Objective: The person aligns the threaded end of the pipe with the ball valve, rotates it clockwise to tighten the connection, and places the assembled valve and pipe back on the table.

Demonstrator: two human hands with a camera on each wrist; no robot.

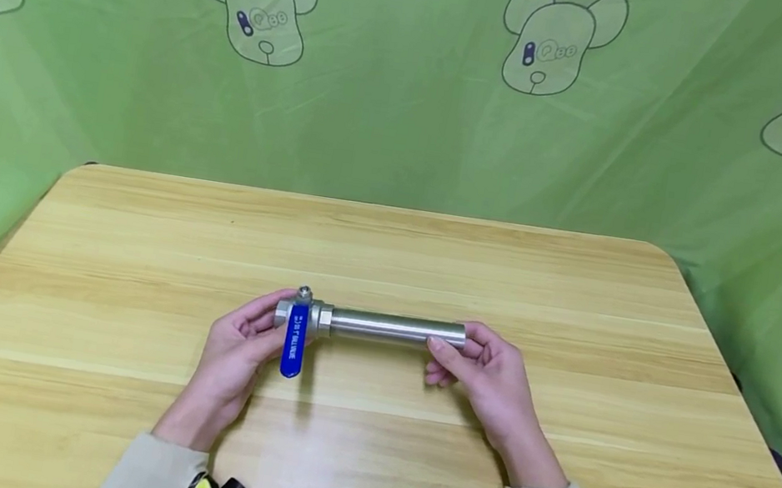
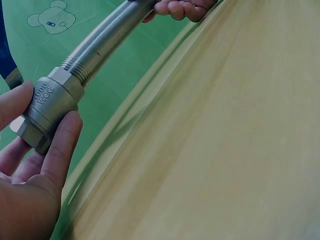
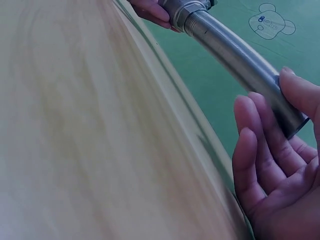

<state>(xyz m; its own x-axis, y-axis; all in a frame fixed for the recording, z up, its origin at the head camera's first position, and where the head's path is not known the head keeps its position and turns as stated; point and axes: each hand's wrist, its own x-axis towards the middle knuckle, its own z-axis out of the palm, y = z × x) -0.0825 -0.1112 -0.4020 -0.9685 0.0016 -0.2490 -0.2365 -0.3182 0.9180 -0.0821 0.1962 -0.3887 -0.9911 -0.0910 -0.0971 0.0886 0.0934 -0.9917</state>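
On my feed L hand [image 1: 231,359] grips the ball valve [image 1: 296,339], R hand [image 1: 494,382] pinches threaded pipe [image 1: 379,326] by its free end, abv table [image 1: 388,265], short of far edge; prob keeps threads [image 2: 76,72] aligned tbh.

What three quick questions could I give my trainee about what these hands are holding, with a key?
1. Which hand grips the ball valve?
2. True or false: the metal pipe shows threads next to the ball valve.
3. What colour is the lever handle? A) red B) blue C) yellow

Key: 1. The left hand. 2. True. 3. B.
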